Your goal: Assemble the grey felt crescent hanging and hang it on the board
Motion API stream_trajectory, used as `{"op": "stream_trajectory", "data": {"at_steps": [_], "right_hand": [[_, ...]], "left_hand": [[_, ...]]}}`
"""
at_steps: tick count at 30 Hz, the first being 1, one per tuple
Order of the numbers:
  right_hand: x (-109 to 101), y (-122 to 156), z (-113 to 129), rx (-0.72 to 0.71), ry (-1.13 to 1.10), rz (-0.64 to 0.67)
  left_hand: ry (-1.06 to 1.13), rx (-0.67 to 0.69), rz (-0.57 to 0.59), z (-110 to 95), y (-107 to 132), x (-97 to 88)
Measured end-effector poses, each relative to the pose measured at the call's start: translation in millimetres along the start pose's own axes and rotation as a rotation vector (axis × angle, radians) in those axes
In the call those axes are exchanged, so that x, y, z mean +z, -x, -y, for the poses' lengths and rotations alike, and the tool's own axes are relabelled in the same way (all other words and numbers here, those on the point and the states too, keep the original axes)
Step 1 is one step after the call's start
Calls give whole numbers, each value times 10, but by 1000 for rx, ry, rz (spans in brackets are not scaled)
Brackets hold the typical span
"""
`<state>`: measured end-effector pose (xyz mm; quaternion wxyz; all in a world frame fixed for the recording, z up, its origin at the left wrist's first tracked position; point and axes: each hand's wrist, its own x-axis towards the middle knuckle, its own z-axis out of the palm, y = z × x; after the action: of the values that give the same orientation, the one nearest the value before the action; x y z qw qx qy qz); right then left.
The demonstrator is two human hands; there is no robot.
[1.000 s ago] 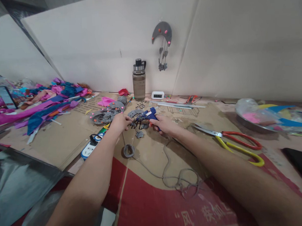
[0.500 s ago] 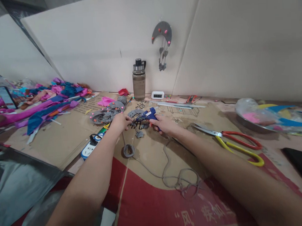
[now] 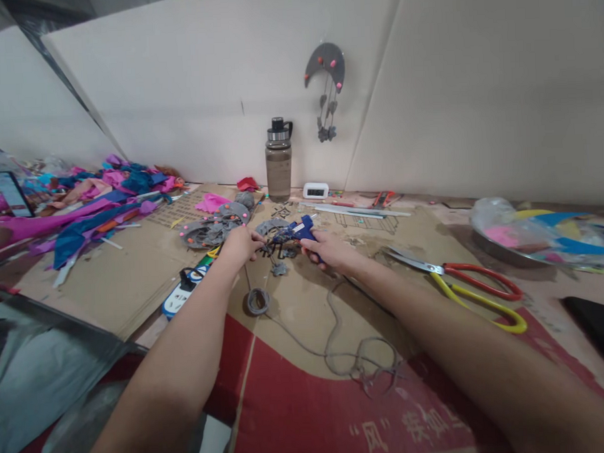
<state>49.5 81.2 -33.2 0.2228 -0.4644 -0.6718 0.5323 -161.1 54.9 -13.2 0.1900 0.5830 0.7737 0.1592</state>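
At the far left of the frame, a smartphone [image 3: 13,194] leans beside a heap of coloured fabric scraps [image 3: 115,191]. Left of centre, a power strip [image 3: 178,300] lies partly behind the left forearm, and above it sit grey felt crescents [image 3: 197,238] dotted with pink balls.

Near the centre, the left hand [image 3: 243,245] has thumb and fingertips pinched together, apparently on the grey cord [image 3: 250,301], which runs down from it to a small coil and on to a loose tangle at lower centre. The cord looks light, soft and limp, so it is best pinched close to the end being worked. Just below the fingertips is a small grey cutout [image 3: 280,270], probably soft and easily bent.

Right beside it, the blue glue gun [image 3: 305,228] points its nozzle leftwards. It looks light and rigid; the handle is the place to grip, since the nozzle may be hot. The right hand [image 3: 327,247] is wrapped around that handle. Farther right lie red-and-yellow scissors [image 3: 437,270].
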Motion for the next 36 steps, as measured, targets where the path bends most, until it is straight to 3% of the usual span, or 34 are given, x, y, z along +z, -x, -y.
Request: {"op": "stream_trajectory", "data": {"at_steps": [9, 15, 23, 36], "right_hand": [[-9, 7, 28, 3, 140, -23], [-53, 17, 20, -105, 216, -18], [-21, 52, 38, -40, 118, -46], [22, 1, 0, -68, 137, -18]], "left_hand": [[-13, 22, 13, 19, -22, -1], [3, 43, 20, -3, 4, -20], [-13, 22, 22, 10, -18, -9], [-40, 9, 16, -34, 18, -22]]}}
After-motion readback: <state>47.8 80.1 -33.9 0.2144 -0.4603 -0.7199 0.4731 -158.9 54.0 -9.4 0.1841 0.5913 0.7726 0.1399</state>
